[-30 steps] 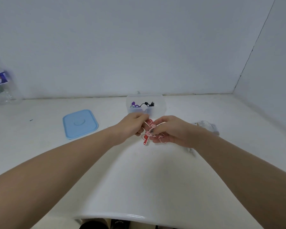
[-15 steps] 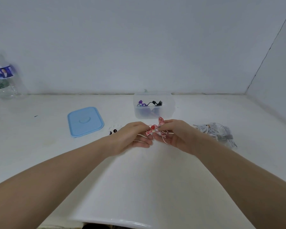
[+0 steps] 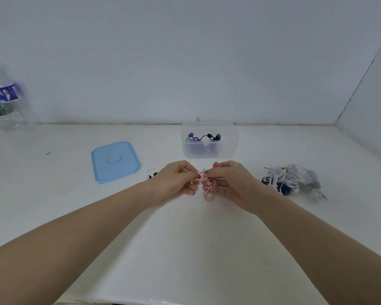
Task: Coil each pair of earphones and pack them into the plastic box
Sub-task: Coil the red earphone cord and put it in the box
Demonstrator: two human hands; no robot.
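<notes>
A pair of red and white earphones [image 3: 209,186] is bunched into loops between my two hands, just above the white table. My right hand [image 3: 231,183] pinches the bundle of loops. My left hand [image 3: 176,180] grips the loose end of the same cable, with a red earbud at its fingertips. Behind them stands the clear plastic box [image 3: 227,148], open, holding purple and black earphones [image 3: 204,137]. A heap of tangled white and dark blue earphones [image 3: 295,181] lies to the right of my right hand.
The box's light blue lid [image 3: 114,160] lies flat at the left of the box. A small black earbud piece [image 3: 151,176] peeks out beside my left hand. A water bottle [image 3: 7,102] stands at the far left against the wall. The table meets a side wall on the right.
My hands have drawn back from the box toward me and slightly apart, stretching a short length of the red and white cable between them. The view has shifted, revealing the heap at right.
</notes>
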